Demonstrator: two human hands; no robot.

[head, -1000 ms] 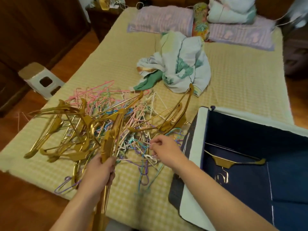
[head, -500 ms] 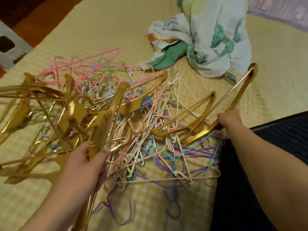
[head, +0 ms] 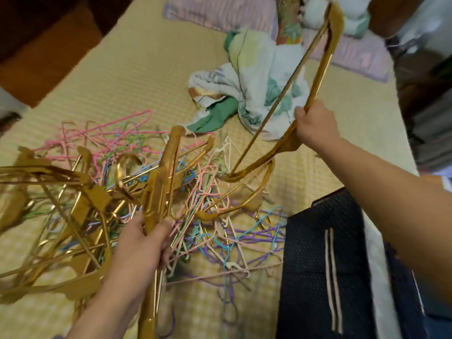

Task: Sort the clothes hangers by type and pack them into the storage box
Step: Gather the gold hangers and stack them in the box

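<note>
Clothes hangers of glossy gold plastic (head: 156, 192) are gathered into a bundle that the left hand (head: 139, 248) grips, fingers curled round the stacked bars, the bundle rising tilted from the bottom edge of the view up over the pile. The right hand (head: 315, 123) is closed round the shoulder of a single gold plastic hanger (head: 318, 69), lifted clear of the heap and slanting up toward the far end of the bed, its lower tip near the top of the pile. Beneath and between the hands lies a tangled heap of thin wire hangers in pink, purple, blue, green and white (head: 220, 231), mixed with more loose gold hangers (head: 49, 192) to the left. All rest on a pale yellow checked bed cover (head: 137, 77). Just beside the heap, below the right forearm, stands the dark navy fabric storage box (head: 318, 265). Farther off lies a crumpled white and green floral cloth (head: 256, 89), with pink striped pillows (head: 220, 11) beyond it.
</note>
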